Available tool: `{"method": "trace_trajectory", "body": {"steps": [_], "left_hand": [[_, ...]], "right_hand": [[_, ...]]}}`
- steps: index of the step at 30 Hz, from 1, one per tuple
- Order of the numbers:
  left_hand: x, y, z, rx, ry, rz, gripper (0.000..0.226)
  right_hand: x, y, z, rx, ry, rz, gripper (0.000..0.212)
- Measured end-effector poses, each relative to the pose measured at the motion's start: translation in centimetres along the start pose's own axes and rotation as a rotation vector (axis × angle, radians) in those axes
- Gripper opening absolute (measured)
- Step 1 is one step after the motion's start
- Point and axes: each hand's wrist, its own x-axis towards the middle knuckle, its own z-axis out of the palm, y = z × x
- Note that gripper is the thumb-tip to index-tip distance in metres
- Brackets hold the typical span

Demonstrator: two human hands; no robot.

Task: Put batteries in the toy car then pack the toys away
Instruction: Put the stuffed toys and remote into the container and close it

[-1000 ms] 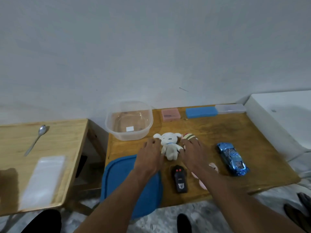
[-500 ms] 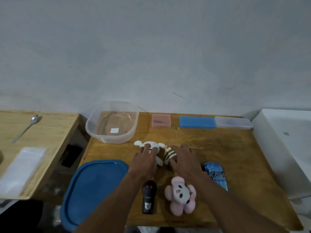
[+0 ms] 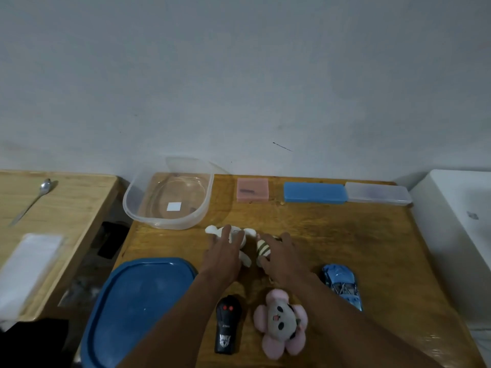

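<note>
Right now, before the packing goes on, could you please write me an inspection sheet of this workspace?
Surface: wooden table, mostly bare on its right half.
Job's things: blue toy car near the right edge; black remote and pink plush at the front; white plush and striped plush under the hands; clear tub, nothing in it but a sticker; blue lid beside it.
Clutter: pink box, blue case, clear case along the wall.
Grippers: left hand on the white plush, right hand on the striped plush; grip unclear.
Cables: nothing seen.
Surroundings: side table with spoon and plastic bag; white appliance at right.
</note>
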Motion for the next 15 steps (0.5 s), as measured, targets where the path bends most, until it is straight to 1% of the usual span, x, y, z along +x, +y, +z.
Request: {"method": "trace_trajectory", "body": {"steps": [4, 9, 11, 15], "left_hand": [[0.7, 0.0, 0.2, 0.072, -0.053, 0.038, 0.073], [1.3, 0.1, 0.5, -0.041, -0.033, -0.004, 0.066], [1.1, 0.1, 0.5, -0.088, -0.020, -0.037, 0.065], [0.3, 0.5, -0.4, -0.155, 0.047, -0.071, 0.063]], "right_hand": [[0.3, -0.3, 0.2, 0.034, -0.030, 0.003, 0.058], [0.6, 0.3, 0.2, 0.137, -0.026, 0.028, 0.058], [0.7, 0.8, 0.0, 0.183, 0.003, 0.033, 0.059], [1.2, 1.3, -1.3, 0.167, 0.078, 0.073, 0.057]]}}
